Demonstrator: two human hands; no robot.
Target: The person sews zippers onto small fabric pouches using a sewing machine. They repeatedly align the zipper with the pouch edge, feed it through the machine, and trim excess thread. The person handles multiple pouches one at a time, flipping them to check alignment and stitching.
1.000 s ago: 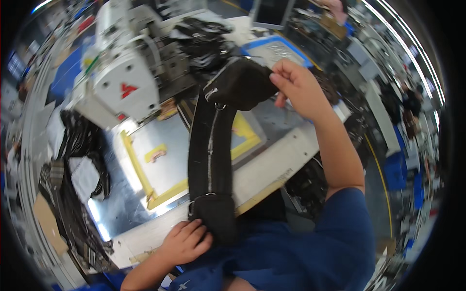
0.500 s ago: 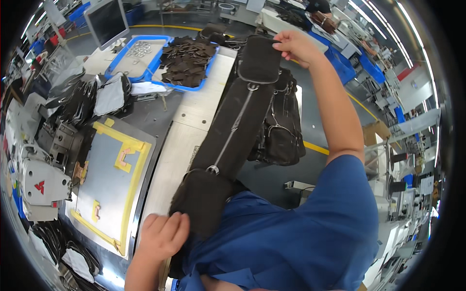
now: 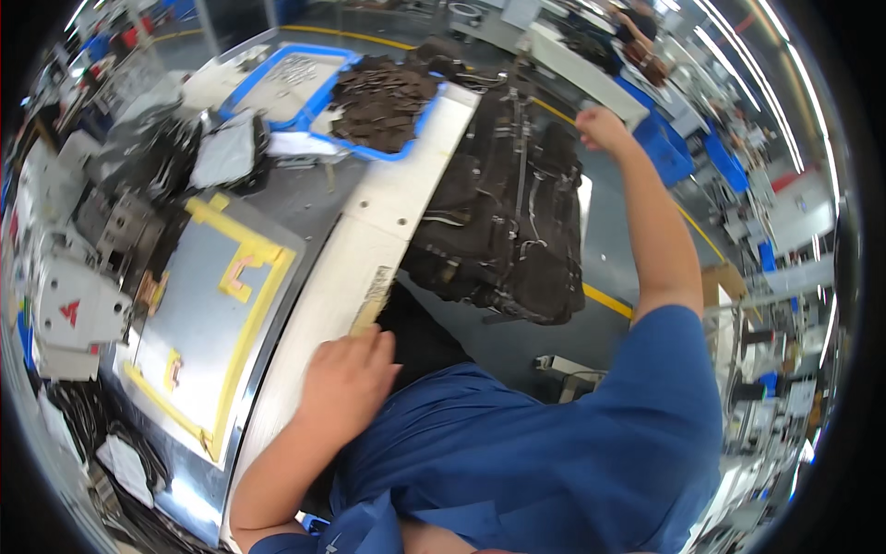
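My left hand (image 3: pixel 349 377) hovers over or rests on the white table edge (image 3: pixel 318 305), its fingers loosely stretched and nothing seen in them. Out to the right, my right hand (image 3: pixel 602 128) is raised past the pile with its fingers curled in and no piece showing in them. Between the two hands lies a pile of dark fabric pieces (image 3: pixel 544 217) with zippers and light cords, beyond the table's right side. A metal plate (image 3: pixel 208 295) framed with yellow tape lies on the machine bed to the left of my left hand.
Blue trays hold small metal parts (image 3: pixel 293 76) and dark cut patches (image 3: pixel 383 102) at the back. A white machine head (image 3: pixel 78 300) stands at the left, near dark and white bundled pieces (image 3: pixel 226 148). Blue bins (image 3: pixel 660 138) stand at the far right.
The long dark zippered piece that both hands held has left them, and the pile shows uncovered. My left hand moved forward and right; my right hand shifted right and lower.
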